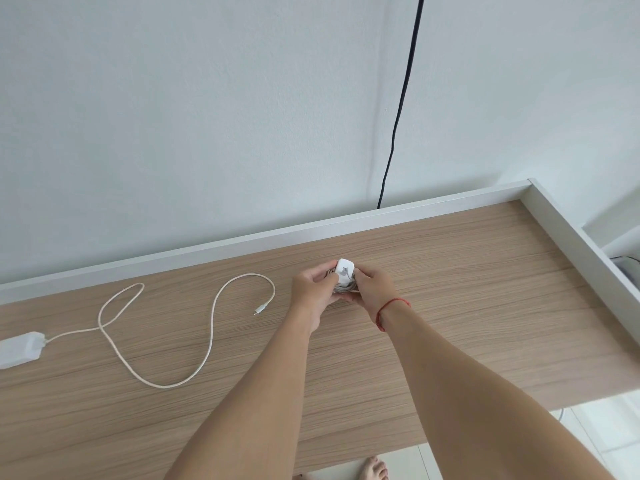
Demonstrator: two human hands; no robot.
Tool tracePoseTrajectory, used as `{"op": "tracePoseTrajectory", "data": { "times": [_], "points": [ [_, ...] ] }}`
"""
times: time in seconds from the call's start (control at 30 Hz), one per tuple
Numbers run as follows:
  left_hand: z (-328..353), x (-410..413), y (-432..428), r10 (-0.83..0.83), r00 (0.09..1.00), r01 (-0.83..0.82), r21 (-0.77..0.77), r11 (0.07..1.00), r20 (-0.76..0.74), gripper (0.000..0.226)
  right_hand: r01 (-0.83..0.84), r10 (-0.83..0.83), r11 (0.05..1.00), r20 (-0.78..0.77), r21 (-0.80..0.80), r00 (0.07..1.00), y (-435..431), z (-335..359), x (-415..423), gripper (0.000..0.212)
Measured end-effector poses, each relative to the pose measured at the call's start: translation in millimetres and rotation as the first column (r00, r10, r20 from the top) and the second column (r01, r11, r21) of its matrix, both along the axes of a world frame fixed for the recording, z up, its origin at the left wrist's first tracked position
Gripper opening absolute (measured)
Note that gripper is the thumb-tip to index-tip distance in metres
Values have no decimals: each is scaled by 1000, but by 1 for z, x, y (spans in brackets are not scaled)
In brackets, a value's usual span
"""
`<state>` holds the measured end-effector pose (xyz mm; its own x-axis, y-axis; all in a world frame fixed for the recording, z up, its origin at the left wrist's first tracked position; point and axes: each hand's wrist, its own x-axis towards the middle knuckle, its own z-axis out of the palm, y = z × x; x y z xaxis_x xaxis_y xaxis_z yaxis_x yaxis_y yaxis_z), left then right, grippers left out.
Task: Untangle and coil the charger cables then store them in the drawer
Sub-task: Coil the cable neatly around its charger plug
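Note:
A small white charger with its cable wound around it sits between my two hands, just above the wooden desk. My left hand grips it from the left and my right hand from the right, fingers pinching the coil. A second white charger brick lies at the desk's left edge. Its long white cable snakes loosely across the desk, crossing itself once, and ends in a plug left of my left hand. No drawer is in view.
The desk has a raised white rim along the back and right side. A black cord hangs down the wall behind the desk. White floor tiles and a bare foot show below the desk's front edge.

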<state>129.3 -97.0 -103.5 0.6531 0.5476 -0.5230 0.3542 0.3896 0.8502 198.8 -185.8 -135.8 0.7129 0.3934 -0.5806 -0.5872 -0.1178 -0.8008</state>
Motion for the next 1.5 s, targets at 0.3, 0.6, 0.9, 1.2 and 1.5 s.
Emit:
{"op": "tracePoseTrajectory", "data": {
  "times": [0.3, 0.6, 0.9, 1.2, 1.5],
  "points": [
    [-5, -1, -3, 37, 999, -37, -44, 998, 0, 31, 43, -43, 999, -37, -11, 998, 5, -6, -1, 27],
    [-14, -6, 0, 30, 999, -23, -210, 977, 27, 25, -8, 10, 993, 20, -119, 1000, 9, 0, -3, 31],
    [-26, -11, 5, -71, 994, 87, -200, 976, 84, 37, -27, 27, 986, -2, -167, 1000, 10, 0, -3, 28],
    [-1, 2, 10, -121, 993, 121, 63, 991, 3, 21, 133, -131, 989, 29, -68, 991, 4, 16, -6, 27],
    [1, 23, -22, -163, 985, 168, 97, 981, -57, 34, 189, -153, 957, 173, -219, 973, -28, 32, 18, 20]
  ]
}}
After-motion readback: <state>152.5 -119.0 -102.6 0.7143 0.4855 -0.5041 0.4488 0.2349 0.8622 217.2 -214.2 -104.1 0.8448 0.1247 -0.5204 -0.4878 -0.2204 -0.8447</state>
